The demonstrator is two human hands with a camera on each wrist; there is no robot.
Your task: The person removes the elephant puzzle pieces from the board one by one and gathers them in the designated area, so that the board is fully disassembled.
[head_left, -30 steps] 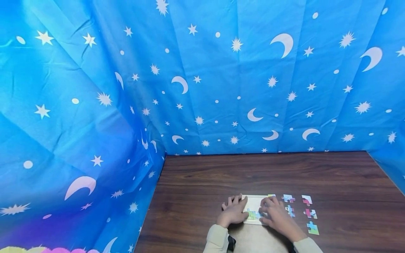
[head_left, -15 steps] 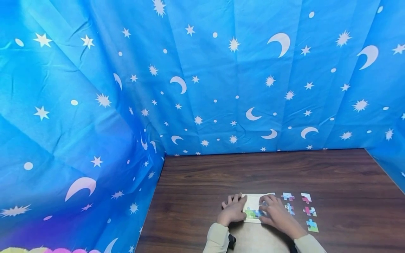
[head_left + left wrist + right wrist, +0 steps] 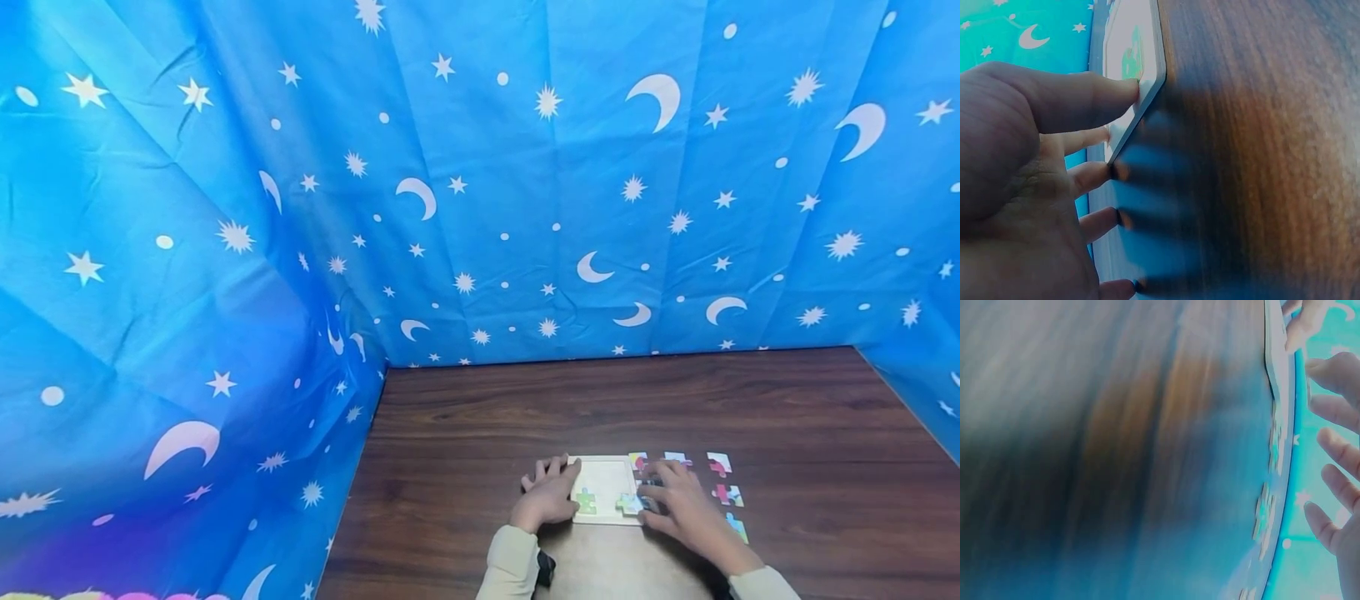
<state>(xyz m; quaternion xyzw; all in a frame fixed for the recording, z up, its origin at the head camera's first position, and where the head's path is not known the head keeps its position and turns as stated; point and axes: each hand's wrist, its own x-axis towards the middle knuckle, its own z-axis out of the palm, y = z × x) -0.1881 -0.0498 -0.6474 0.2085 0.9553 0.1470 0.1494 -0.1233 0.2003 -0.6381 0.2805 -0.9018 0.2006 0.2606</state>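
Observation:
A pale puzzle tray (image 3: 606, 523) lies on the table. My left hand (image 3: 546, 502) steadies its left side, fingers spread, with the thumb (image 3: 1110, 99) pressing the rim in the left wrist view. Inside, a green puzzle piece (image 3: 587, 501) sits at the lower left and another green and white piece (image 3: 627, 503) at the lower right, with bare tray between them. My right hand (image 3: 686, 510) is over the tray's right edge. Between its thumb and forefinger it pinches a bluish puzzle piece (image 3: 652, 493), mostly hidden; a thin edge shows at the fingertips in the right wrist view.
To the right lie several loose pieces, among them a red and white piece (image 3: 718, 463), a pink one (image 3: 727, 495) and a blue-green one (image 3: 737, 527). Another piece (image 3: 638, 461) lies by the tray's upper right corner. A blue star-patterned curtain (image 3: 487, 183) hangs behind the table.
My right hand has moved right, off the tray's middle, and the bluish piece has left the spot beside the lower-left green piece. My left hand keeps its place on the tray.

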